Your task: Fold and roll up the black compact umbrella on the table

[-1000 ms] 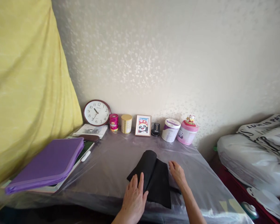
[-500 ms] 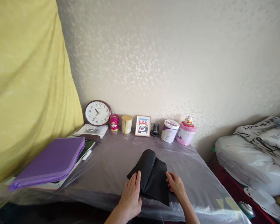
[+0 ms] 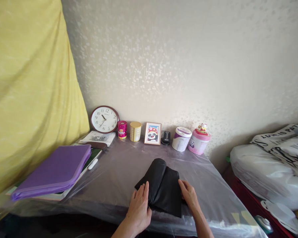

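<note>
A folded black cloth (image 3: 161, 185) lies on the plastic-covered table (image 3: 119, 172), near its front edge. My left hand (image 3: 139, 208) rests flat on the cloth's near left part, fingers stretched out together. My right hand (image 3: 188, 195) touches the cloth's right edge with fingers extended and slightly curled. Neither hand grips anything I can see.
Along the wall stand a round clock (image 3: 104, 119), a pink tin (image 3: 122, 129), a gold tin (image 3: 135, 131), a small framed picture (image 3: 152, 133), a white tub (image 3: 181, 138) and a pink jar (image 3: 199, 141). A purple folder (image 3: 54, 170) lies at left. White sacks (image 3: 270, 162) are piled at right.
My right hand slid from the cloth's far right corner down along its right edge. The cloth looks more tightly folded. My left hand barely moved.
</note>
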### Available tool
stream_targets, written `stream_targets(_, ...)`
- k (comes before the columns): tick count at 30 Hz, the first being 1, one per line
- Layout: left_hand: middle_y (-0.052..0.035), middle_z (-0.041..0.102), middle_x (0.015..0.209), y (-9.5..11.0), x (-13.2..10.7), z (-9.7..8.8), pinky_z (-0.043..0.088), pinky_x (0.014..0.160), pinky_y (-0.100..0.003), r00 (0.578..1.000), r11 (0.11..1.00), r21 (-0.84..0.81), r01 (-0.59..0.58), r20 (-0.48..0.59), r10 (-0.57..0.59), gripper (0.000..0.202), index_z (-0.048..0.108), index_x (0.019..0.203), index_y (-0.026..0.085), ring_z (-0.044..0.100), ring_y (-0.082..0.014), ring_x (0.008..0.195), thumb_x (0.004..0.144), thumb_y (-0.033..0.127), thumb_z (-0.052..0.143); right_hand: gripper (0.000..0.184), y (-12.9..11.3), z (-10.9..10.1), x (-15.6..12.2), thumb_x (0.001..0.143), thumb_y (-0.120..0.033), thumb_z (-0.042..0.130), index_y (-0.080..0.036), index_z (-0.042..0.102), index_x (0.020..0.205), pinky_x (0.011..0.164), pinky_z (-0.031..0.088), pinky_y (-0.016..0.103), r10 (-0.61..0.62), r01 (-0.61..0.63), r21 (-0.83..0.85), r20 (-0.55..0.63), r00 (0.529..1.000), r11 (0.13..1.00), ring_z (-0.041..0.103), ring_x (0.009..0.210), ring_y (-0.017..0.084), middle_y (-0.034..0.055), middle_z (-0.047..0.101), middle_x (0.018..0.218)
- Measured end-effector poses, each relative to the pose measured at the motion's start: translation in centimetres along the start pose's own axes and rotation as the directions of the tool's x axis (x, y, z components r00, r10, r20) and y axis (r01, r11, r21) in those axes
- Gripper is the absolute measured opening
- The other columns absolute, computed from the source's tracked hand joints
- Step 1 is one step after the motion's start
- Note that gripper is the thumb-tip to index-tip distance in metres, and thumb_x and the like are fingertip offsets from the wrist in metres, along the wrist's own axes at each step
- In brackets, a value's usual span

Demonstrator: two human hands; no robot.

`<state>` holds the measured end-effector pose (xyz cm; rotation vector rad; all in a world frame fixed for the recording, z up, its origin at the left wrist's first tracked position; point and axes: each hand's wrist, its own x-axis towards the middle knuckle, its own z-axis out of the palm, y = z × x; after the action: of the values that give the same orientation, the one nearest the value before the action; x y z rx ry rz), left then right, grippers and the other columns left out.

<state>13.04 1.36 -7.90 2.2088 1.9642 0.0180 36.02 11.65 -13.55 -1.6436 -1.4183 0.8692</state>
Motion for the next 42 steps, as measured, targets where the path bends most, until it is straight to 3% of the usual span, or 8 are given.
stream_targets(9, -0.0105, 0.01, 0.141, 0.4, 0.0, 0.1, 0.016, 0.106, -0.036, 1.0, 1.0, 0.022, 0.017, 0.003, -0.017, 0.088, -0.003, 0.139, 0.005, 0.009, -0.0206, 0.129, 0.069, 0.005, 0.05, 0.047, -2.3, 1.3, -0.3, 0.074, -0.061, 0.053, -0.013, 0.059, 0.074, 0.051, 0.047, 0.029, -0.126, 0.124, 0.248, -0.009, 0.992, 0.961, 0.057, 0.069, 0.029, 0.0063, 0.054, 0.065)
stream_targets(16, -0.0122, 0.01, 0.141, 0.6, 0.1, 0.6, 0.018, 0.105, -0.036, 0.999, 0.997, 0.069, 0.036, -0.022, -0.034, 0.088, 0.0, 0.139, 0.004, 0.01, -0.0223, 0.128, 0.067, 0.005, 0.052, 0.05, -6.7, 3.5, 1.0, 0.073, -0.057, 0.059, -0.009, 0.057, 0.088, 0.054, 0.046, 0.028, -0.22, 0.214, 0.371, -0.026, 0.975, 0.904, 0.056, 0.072, 0.028, 0.008, 0.056, 0.074)
stream_targets(21, -0.0141, 0.014, 0.14, 0.2, 0.5, 1.9, 0.019, 0.104, -0.038, 0.997, 0.999, 0.052, 0.008, -0.077, -0.004, 0.09, 0.005, 0.14, 0.003, 0.013, -0.0247, 0.127, 0.064, 0.011, 0.055, 0.056, -8.9, 6.1, 1.8, 0.072, -0.052, 0.061, -0.007, 0.052, 0.103, 0.051, 0.046, 0.028, -0.21, 0.114, 0.521, 0.128, 0.969, 0.846, 0.057, 0.067, 0.027, 0.0068, 0.057, 0.073)
stream_targets(25, -0.0136, 0.015, 0.14, -0.7, 1.0, 4.0, 0.018, 0.104, -0.04, 0.979, 0.999, -0.014, -0.039, -0.199, 0.035, 0.093, 0.01, 0.14, 0.004, 0.012, -0.0251, 0.127, 0.061, 0.017, 0.057, 0.053, -8.9, 8.5, 2.7, 0.075, -0.045, 0.057, -0.006, 0.047, 0.109, 0.049, 0.048, 0.029, -0.208, 0.105, 0.517, 0.145, 0.967, 0.85, 0.059, 0.066, 0.027, 0.0067, 0.058, 0.074)
stream_targets(29, -0.0166, 0.02, 0.138, -1.0, 1.1, 4.9, 0.017, 0.104, -0.04, 0.975, 0.998, -0.048, -0.048, -0.218, 0.037, 0.074, 0.037, 0.132, 0.003, 0.013, -0.0263, 0.127, 0.063, 0.018, 0.057, 0.041, -8.7, 10.0, 3.1, 0.078, -0.03, 0.053, -0.006, 0.045, 0.111, 0.046, 0.051, 0.029, -0.102, 0.045, 0.349, 0.149, 0.984, 0.936, 0.06, 0.066, 0.026, 0.0067, 0.058, 0.075)
stream_targets(37, -0.0145, 0.025, 0.136, -0.7, 0.2, 2.3, 0.022, 0.104, -0.039, 0.993, 1.0, -0.017, 0.003, -0.114, -0.005, 0.07, 0.028, 0.136, 0.004, 0.021, -0.0255, 0.125, 0.074, 0.016, 0.056, 0.032, -9.4, 9.9, 2.2, 0.091, -0.021, 0.042, -0.003, 0.037, 0.117, 0.051, 0.048, 0.024, -0.163, 0.112, 0.211, 0.243, 0.956, 0.971, 0.06, 0.061, 0.019, 0.0052, 0.06, 0.068)
stream_targets(40, -0.0177, 0.025, 0.135, -0.9, -0.7, 0.8, 0.024, 0.103, -0.04, 1.0, 0.999, 0.039, -0.017, -0.014, 0.017, 0.063, 0.025, 0.136, 0.0, 0.024, -0.0275, 0.123, 0.083, 0.019, 0.052, 0.027, -8.8, 9.8, 2.1, 0.09, -0.026, 0.041, -0.007, 0.042, 0.109, 0.053, 0.047, 0.026, -0.27, 0.198, 0.258, 0.282, 0.921, 0.946, 0.06, 0.064, 0.019, 0.0061, 0.061, 0.072)
stream_targets(42, -0.0195, 0.028, 0.133, -0.6, -1.1, -0.1, 0.028, 0.101, -0.04, 1.0, 0.997, 0.079, -0.001, -0.029, 0.003, 0.053, 0.029, 0.135, 0.0, 0.028, -0.0286, 0.121, 0.088, 0.019, 0.047, 0.025, -8.4, 9.8, 2.0, 0.088, -0.03, 0.041, -0.011, 0.049, 0.101, 0.057, 0.047, 0.028, -0.387, 0.315, 0.262, 0.297, 0.873, 0.912, 0.059, 0.066, 0.02, 0.0062, 0.062, 0.075)
